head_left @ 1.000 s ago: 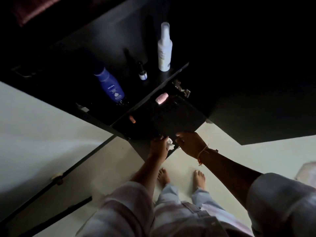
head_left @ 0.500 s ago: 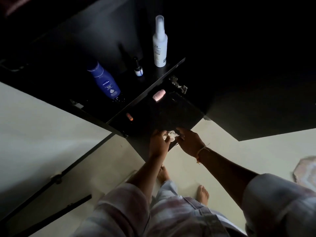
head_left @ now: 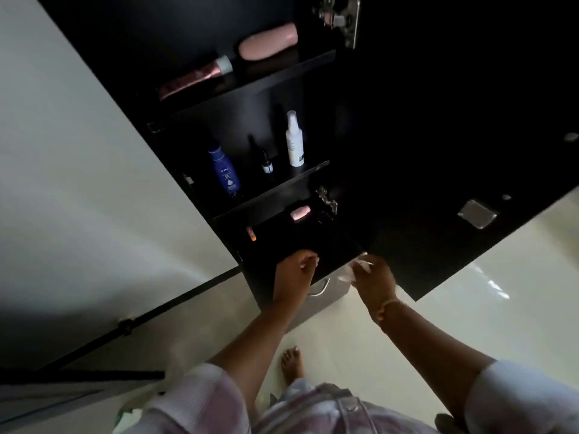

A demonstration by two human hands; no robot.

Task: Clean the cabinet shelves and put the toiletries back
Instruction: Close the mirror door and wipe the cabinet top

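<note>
A black wall cabinet [head_left: 272, 76] stands open with three shelves. The top shelf holds a pink bottle [head_left: 268, 42] and a dark pink tube [head_left: 192, 78], both lying down. On the middle shelf stand a blue lotion bottle [head_left: 225, 172], a small dropper bottle [head_left: 267, 164] and a white spray bottle [head_left: 294, 140]. A small pink container [head_left: 300, 213] and a small orange-tipped stick [head_left: 250, 233] lie on the bottom shelf [head_left: 282, 245]. My left hand [head_left: 294, 272] rests curled at that shelf's front edge, holding nothing I can see. My right hand [head_left: 371, 277] grips a crumpled white tissue [head_left: 352, 269] beside it.
The open black cabinet door [head_left: 438, 151] hangs to the right, right above my right hand, with metal hinges [head_left: 343, 17] on its inner edge. A pale wall [head_left: 78, 183] is on the left. A pale counter with a metal handle [head_left: 319, 289] sits below the cabinet.
The view has tilted upward, so the top shelf now shows. My hands have parted; the tissue that was between them is now in my right hand alone.
</note>
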